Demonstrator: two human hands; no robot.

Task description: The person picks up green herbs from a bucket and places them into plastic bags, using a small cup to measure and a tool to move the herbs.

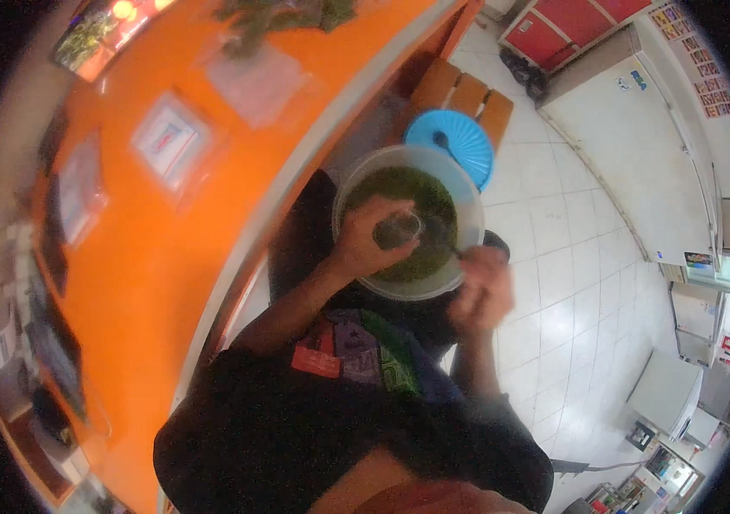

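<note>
A translucent plastic tub [473,215] sits at my lap with green, crumbled material [397,183] inside. My left hand [362,241] curls around a small clear cup [403,226] over the tub, its fingers and thumb on either side of the rim. What the cup holds is too dark to make out. At the tub's right rim, my blurred right hand [484,289] grips a dark utensil, probably a spoon [447,236], whose far end reaches in beside the cup. Part of the green material is hidden behind my left hand and the cup.
Behind the tub, a blue ribbed lid [471,144] with a dark shadow or object on it rests on a wooden slatted stool [458,87]. An orange table [166,276] to the left bears plastic packets [169,141]. White floor tiles [545,257] and a white chest freezer [622,135] lie right.
</note>
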